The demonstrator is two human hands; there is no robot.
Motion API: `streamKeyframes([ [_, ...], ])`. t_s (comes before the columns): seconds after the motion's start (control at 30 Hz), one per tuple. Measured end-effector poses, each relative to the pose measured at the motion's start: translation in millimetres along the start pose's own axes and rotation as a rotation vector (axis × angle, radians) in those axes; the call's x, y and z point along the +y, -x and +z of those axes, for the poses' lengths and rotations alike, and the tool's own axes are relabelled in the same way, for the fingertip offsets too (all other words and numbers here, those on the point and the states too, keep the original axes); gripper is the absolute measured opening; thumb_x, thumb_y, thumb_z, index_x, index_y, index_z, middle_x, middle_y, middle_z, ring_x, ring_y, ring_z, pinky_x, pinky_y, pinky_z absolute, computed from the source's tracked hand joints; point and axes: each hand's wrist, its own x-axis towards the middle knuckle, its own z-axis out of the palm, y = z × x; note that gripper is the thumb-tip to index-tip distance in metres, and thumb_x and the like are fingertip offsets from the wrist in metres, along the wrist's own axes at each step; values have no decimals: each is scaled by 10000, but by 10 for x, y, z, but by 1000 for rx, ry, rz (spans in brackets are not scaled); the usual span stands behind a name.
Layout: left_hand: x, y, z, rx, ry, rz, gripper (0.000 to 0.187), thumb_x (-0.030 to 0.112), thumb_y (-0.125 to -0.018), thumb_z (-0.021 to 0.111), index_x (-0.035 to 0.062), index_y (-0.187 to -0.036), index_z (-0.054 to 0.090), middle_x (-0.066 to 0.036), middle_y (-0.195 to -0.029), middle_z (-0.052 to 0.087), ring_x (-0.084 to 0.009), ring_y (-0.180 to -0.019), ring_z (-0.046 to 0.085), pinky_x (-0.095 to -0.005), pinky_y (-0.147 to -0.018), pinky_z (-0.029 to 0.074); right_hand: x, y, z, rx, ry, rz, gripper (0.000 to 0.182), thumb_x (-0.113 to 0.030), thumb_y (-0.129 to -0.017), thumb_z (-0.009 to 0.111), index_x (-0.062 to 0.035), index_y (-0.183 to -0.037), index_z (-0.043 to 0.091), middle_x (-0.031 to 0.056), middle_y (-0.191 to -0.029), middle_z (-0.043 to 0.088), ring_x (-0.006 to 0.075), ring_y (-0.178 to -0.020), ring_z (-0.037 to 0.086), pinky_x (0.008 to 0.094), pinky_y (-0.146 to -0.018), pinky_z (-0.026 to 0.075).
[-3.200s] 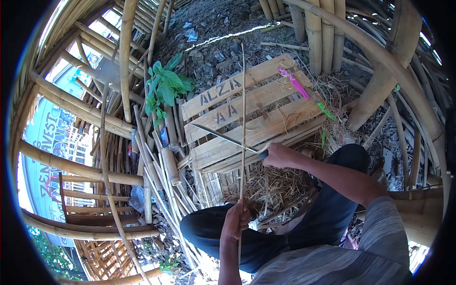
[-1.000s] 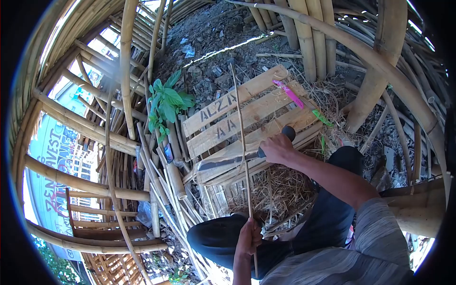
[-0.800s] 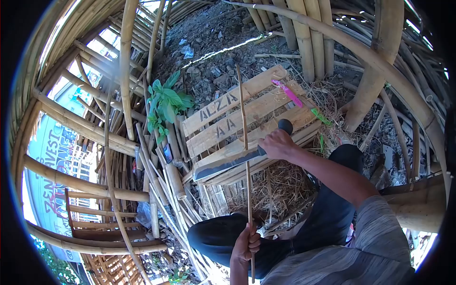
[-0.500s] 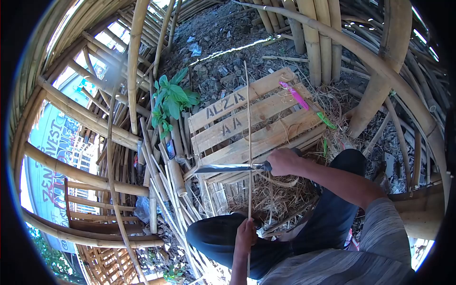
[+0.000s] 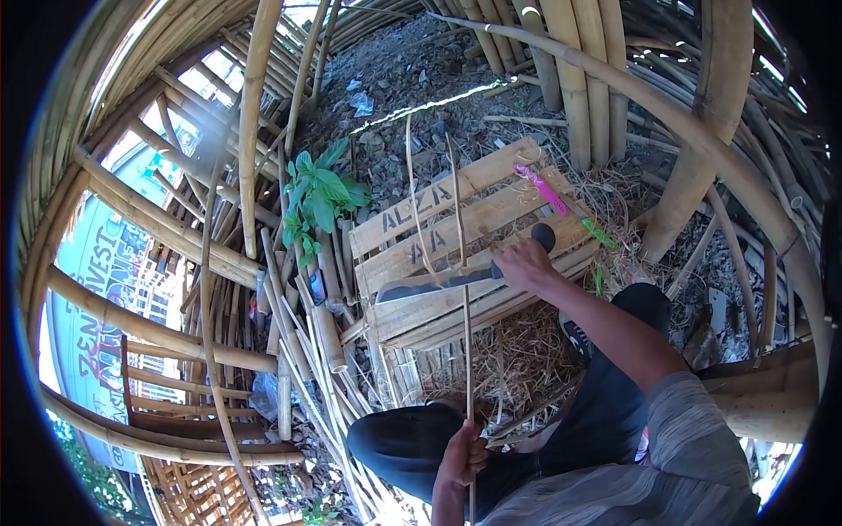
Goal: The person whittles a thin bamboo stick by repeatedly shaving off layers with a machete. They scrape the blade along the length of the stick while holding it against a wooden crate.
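Observation:
My left hand (image 5: 463, 454) is closed around the lower part of a long, thin bamboo strip (image 5: 468, 368), which stands nearly upright in view above my lap. My right hand (image 5: 524, 265) grips the handle of a large knife (image 5: 421, 287) with a dark, rounded butt. The blade points left and crosses the bamboo strip partway up. A thin curved sliver (image 5: 412, 193) rises from the blade, left of the strip. Beneath the blade lies a slatted wooden crate (image 5: 386, 273) stencilled with dark letters.
Pale shavings (image 5: 517, 368) lie between the crate and my legs. A pink strip (image 5: 542, 188) and a green one (image 5: 600, 230) rest at the crate's right. A leafy plant (image 5: 323, 193) grows at left, beside cut bamboo pieces (image 5: 324, 329). Thick bamboo poles (image 5: 574, 96) stand behind.
My right hand and the knife have moved up along the bamboo strip, away from my body. A curved sliver now stands out left of the strip. My left hand has shifted slightly down.

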Motion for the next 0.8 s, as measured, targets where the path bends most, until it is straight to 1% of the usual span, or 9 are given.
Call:
streamKeyframes([
  [0.03, -3, 35, -89, -3, -7, 2, 356, 458, -950, 400, 166, -747, 378, 67, -530, 233, -32, -397, 196, -189, -334, 154, 4, -11, 16, 129, 66, -37, 183, -144, -659, 618, -77, -821, 671, 129, -727, 659, 255, -703, 663, 373, -649, 520],
  [0.17, 25, 146, -167, -115, 124, -103, 358, 439, -963, 376, 163, -734, 377, 64, -525, 227, -37, -399, 183, -190, -338, 143, -59, 36, -141, 94, 1, -70, 176, -135, -669, 600, -63, -810, 676, 152, -728, 659, 272, -711, 667, 388, -654, 522],
  [0.23, 79, 108, -155, -69, 78, -64, 355, 420, -970, 369, 160, -729, 376, 64, -524, 233, -38, -397, 187, -190, -338, 142, -160, 89, -233, -213, -84, -115, 179, -146, -667, 596, -30, -781, 672, 173, -740, 654, 304, -722, 661, 402, -657, 523],
  [0.3, 90, 71, -173, 122, -293, 152, 341, 377, -979, 368, 149, -727, 384, 61, -520, 262, -40, -383, 203, -196, -333, 150, -264, 207, -326, -208, -161, -82, 192, -155, -659, 600, -15, -772, 668, 177, -744, 654, 318, -728, 658, 409, -662, 524],
  [0.43, 65, -9, -44, 177, -371, 265, 321, 353, -978, 380, 141, -738, 396, 57, -514, 292, -41, -367, 234, -200, -327, 160, -386, 401, -272, -393, -295, -3, 230, -180, -636, 609, 0, -769, 663, 180, -762, 655, 340, -748, 650, 425, -674, 522],
  [0.5, 50, -99, 26, 289, -590, 463, 306, 336, -977, 388, 138, -744, 407, 55, -507, 300, -39, -361, 258, -199, -325, 168, -449, 511, -241, -378, -286, -81, 232, -177, -633, 608, 1, -771, 662, 184, -778, 654, 341, -747, 648, 427, -679, 522],
  [0.67, -71, -27, -59, 280, -500, 390, 280, 318, -972, 411, 133, -762, 422, 60, -511, 320, -41, -373, 291, -201, -332, 195, -374, 486, -504, -182, -78, -286, 212, -167, -646, 609, -27, -792, 672, 169, -841, 659, 306, -817, 650, 418, -711, 517],
  [0.73, -107, 91, -32, 248, -367, 270, 269, 316, -967, 427, 130, -774, 436, 61, -518, 336, -43, -383, 315, -208, -336, 216, 52, 61, -256, -241, -126, 144, 199, -170, -664, 617, -44, -805, 681, 142, -838, 666, 273, -842, 652, 395, -728, 511],
  [0.8, -74, 147, 52, 131, -270, 257, 281, 340, -965, 424, 141, -767, 425, 65, -515, 304, -39, -385, 276, -209, -334, 177, 220, -87, -256, -187, -33, 171, 166, -164, -689, 619, -52, -795, 677, 135, -849, 668, 262, -838, 653, 375, -723, 509],
])
